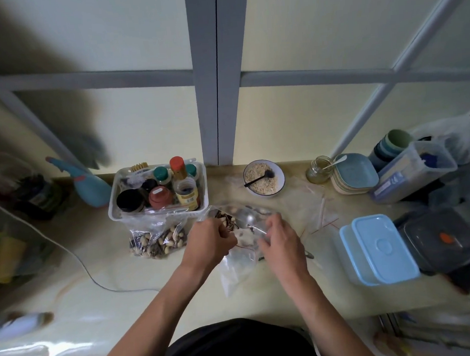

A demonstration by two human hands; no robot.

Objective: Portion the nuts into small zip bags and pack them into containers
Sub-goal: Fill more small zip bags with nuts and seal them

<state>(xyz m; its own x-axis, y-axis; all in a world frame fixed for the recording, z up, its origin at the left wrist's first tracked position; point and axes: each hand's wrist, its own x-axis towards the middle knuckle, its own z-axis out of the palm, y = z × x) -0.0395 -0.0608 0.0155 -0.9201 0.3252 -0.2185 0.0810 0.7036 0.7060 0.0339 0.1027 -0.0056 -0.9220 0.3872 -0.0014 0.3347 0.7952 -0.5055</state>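
My left hand (212, 242) pinches the mouth of a small clear zip bag (238, 266) that hangs toward me over the counter. My right hand (281, 242) grips the handle of a metal spoon (248, 221), whose bowl lies over an open bag of mixed nuts (225, 218). Just left of my hands lies a filled zip bag of nuts (159, 243). Several empty zip bags (318, 213) are spread to the right. Two light blue lidded containers (380, 248) stand at the right, with a dark container (441, 240) beside them.
A white basket of jars and bottles (157, 191) stands behind the nuts. A bowl of oats with a black spoon (264, 178), a glass jar (318, 170), stacked blue plates (354, 173) and a clear box (412, 171) line the back. A cable (75, 261) crosses the counter at left.
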